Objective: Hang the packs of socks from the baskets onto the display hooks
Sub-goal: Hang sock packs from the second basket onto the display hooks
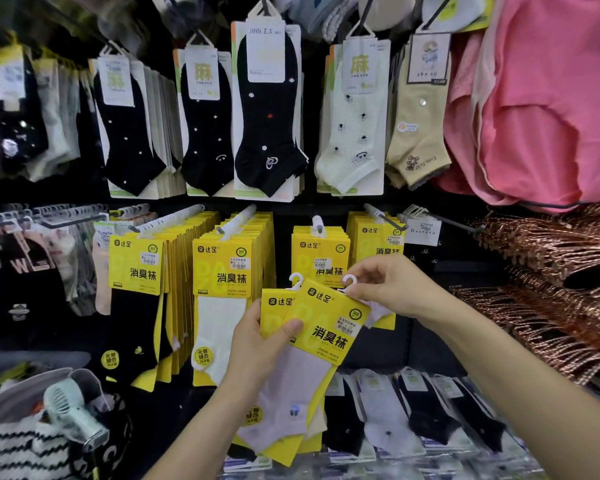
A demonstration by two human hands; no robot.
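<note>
Two yellow sock packs with pale lilac socks are in front of the display. My left hand [257, 344] grips both, thumb across the rear pack [272, 315]. The front pack [326, 327] is tilted, and my right hand [381, 289] pinches its top corner by the small white hanger hook [349, 281]. The rear pack's white hanger hook [294, 280] sticks up free. Just above, a display hook [317, 225] carries a few matching yellow packs [321, 252]. No basket is in view.
Fuller hooks of yellow packs hang to the left [222, 271] and right [378, 233]. Black and white socks [267, 109] fill the row above. Pink garments [548, 98] and copper-coloured hangers [551, 271] crowd the right. A bag with a small fan [73, 407] sits lower left.
</note>
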